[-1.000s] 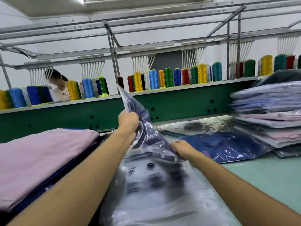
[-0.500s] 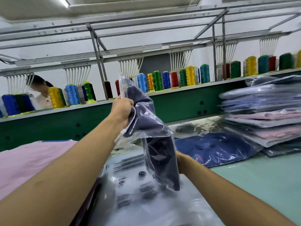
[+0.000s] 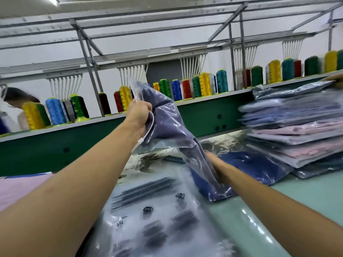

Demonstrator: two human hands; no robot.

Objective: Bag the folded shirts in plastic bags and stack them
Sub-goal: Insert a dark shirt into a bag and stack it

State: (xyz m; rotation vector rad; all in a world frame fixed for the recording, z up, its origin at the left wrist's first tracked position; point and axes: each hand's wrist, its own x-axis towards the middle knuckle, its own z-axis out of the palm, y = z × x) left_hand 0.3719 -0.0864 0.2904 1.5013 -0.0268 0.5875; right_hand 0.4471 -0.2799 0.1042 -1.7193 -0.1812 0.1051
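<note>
Gripping the mouth of the glossy, crinkled bag [image 3: 168, 125], your left hand [image 3: 138, 115] holds it up; your right hand [image 3: 216, 165] clasps its limp navy end

Thread spools [image 3: 205, 84] on green shelf [image 3: 202, 113]

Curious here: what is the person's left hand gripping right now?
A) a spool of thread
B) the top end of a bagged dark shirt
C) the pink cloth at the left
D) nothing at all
B: the left hand is curled around the upper end of the bagged shirt, holding it raised above the table.
</note>
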